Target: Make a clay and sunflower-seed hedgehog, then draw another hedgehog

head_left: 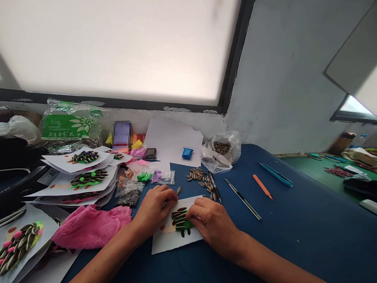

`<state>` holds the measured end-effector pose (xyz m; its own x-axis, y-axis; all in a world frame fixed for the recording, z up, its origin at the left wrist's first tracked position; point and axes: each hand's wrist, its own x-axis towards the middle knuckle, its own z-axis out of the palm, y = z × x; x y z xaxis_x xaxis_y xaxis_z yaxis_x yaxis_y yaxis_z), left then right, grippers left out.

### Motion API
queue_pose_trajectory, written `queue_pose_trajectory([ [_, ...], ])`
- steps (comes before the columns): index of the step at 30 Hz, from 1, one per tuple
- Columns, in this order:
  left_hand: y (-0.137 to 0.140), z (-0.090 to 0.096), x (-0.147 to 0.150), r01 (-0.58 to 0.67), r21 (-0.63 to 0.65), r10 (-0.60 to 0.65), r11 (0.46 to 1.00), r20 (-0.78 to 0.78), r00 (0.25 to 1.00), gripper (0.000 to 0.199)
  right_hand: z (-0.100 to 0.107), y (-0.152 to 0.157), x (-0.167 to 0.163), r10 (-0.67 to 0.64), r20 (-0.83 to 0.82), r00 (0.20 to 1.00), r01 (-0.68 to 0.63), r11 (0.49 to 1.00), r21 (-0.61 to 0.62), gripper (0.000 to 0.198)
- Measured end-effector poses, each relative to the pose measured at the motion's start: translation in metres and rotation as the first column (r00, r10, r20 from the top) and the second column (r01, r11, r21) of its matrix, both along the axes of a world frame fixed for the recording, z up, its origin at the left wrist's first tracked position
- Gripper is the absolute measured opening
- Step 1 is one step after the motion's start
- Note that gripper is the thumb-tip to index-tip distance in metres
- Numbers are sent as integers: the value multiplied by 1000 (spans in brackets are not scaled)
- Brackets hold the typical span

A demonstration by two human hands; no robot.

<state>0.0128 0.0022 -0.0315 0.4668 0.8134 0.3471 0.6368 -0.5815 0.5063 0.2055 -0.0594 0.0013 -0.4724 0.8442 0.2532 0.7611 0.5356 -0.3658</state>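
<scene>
A white sheet of paper [163,243] lies on the blue table with a green clay patch [189,224] on it. Dark striped sunflower seeds [179,216] sit in rows across the clay, and two more stick out below. At the sheet's upper left edge, my left hand [155,206] rests with curled fingers, holding the paper. Thumb and fingers of my right hand [214,223] are pinched together over the right part of the clay. Whatever lies between those fingertips is hidden. Loose sunflower seeds [196,174] lie just beyond the sheet, with a single seed [179,190] near my left fingers.
Finished-looking seed pictures [84,178] are stacked at left, near a pink cloth [92,227]. Clay packets [144,176] and a bag of seeds [222,150] stand behind. To the right lie a craft knife [243,199], an orange pen [262,187] and blue tweezers [275,174].
</scene>
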Motion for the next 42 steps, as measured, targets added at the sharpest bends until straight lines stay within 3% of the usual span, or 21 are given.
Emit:
queue_pose_trajectory([
  [6,0,3,0,-5,-44,6,999,10,1000,17,-1,1,-2,-1,67,998,-1,1000,25,15],
  [12,-1,3,0,-10,-52,10,999,8,1000,17,8,-1,3,-24,24,999,24,1000,4,10],
  [15,-1,3,0,-7,-42,7,999,10,1000,17,16,8,17,-153,36,988,152,988,31,15],
  [18,-1,3,0,6,-33,-6,999,1,1000,17,19,22,36,-329,130,935,321,944,82,17],
  [20,-1,4,0,18,-32,-19,999,-6,1000,19,18,30,46,-375,179,910,369,927,67,17],
  [37,-2,3,0,16,-28,-16,999,-3,1000,19,7,43,39,-326,209,922,320,945,59,14],
  [42,-2,3,0,23,-14,-23,1000,2,1000,20,16,38,41,-305,140,942,296,952,84,13],
])
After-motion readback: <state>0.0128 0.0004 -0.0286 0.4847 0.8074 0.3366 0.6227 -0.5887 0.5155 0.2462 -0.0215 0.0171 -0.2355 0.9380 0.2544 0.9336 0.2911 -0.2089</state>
